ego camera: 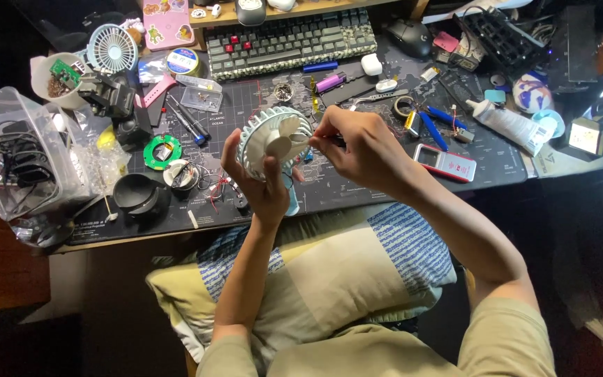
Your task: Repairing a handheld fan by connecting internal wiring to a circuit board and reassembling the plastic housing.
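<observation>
Here, everything is placed from the small fan head (pixel 276 142) held up above the dark desk mat (pixel 357 188), near its front edge. Far to the left of the fan sits a clear plastic bin (pixel 15 160) stuffed with cables, and up-left of it another round fan grille (pixel 112 48) lies flat. Just left of the fan, a green ring (pixel 160 151) and a black cup-shaped housing (pixel 137 196) rest on the mat.

The left hand (pixel 256 183) cradles the fan from below and behind, its fingers curled round the ribbed rim, the thumb up at the left edge. The fan is pale blue-white, a round ribbed cage with white blades showing at the centre; its face is turned up and toward the right, so its axis leans toward the other hand.

The right hand (pixel 357 148) comes in from the right and touches the fan's right rim, fingers pinched shut on a slim dark tool (pixel 331 140) whose tip I cannot make out. That tool lies roughly level, pointing left into the fan, so the right hand is the working one.

Right of the fan lies a red-and-white handset (pixel 445 163); beyond the fan, a keyboard (pixel 291 42).
</observation>
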